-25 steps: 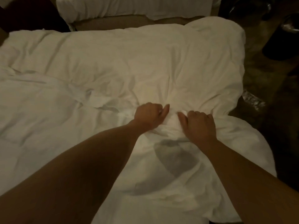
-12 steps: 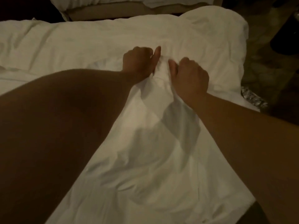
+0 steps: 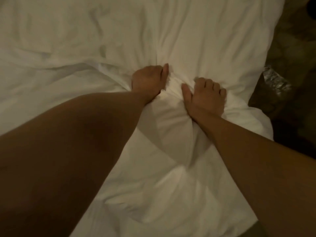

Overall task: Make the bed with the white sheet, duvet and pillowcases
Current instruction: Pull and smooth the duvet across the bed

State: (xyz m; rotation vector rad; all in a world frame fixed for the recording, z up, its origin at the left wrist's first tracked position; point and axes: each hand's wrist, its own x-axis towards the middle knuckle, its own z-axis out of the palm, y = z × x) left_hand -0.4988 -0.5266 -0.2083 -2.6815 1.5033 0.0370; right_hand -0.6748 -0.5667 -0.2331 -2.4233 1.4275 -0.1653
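Both forearms bare, no sleeves or jewellery visible.

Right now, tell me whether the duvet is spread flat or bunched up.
Bunched up. The left hand and right hand each grip a fistful of the duvet, and creases fan out from both.

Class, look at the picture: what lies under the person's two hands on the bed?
Bunched white duvet lies under the left hand and right hand; both grip it. Whatever lies beneath that fabric is covered and cannot be seen.

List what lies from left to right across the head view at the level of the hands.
white duvet → left hand → bunched fold of duvet → right hand → crinkled plastic bottle on the dark floor
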